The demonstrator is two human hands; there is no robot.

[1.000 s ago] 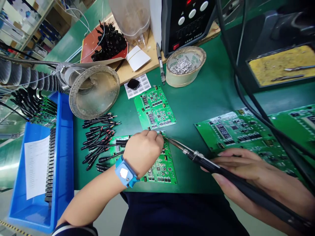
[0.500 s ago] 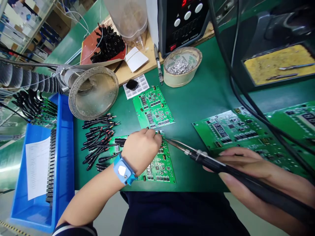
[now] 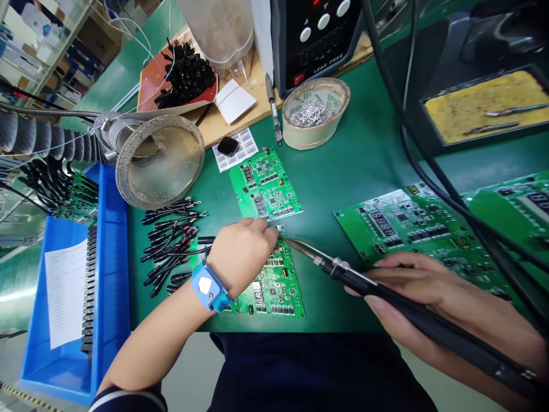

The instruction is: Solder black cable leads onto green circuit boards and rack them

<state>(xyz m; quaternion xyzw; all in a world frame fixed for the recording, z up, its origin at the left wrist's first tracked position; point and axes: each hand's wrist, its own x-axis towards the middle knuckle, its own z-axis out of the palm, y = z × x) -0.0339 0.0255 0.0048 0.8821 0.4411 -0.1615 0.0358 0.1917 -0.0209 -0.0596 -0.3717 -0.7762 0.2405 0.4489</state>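
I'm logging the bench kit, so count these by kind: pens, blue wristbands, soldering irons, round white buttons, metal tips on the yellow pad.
Pen: 1
Blue wristband: 1
Soldering iron: 1
Round white buttons: 3
Metal tips: 2
Total: 8

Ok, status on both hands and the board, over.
Left hand over nearest circuit board, fingertips hidden. Right hand gripping soldering iron, tip at board's upper-right corner. Left hand and cables partly cover board.

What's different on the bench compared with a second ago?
The left hand, wearing a blue wristband, has shifted slightly left and away from the body, farther from the tip of the black-handled soldering iron. The right hand still grips the iron. The green circuit board beneath stayed put.
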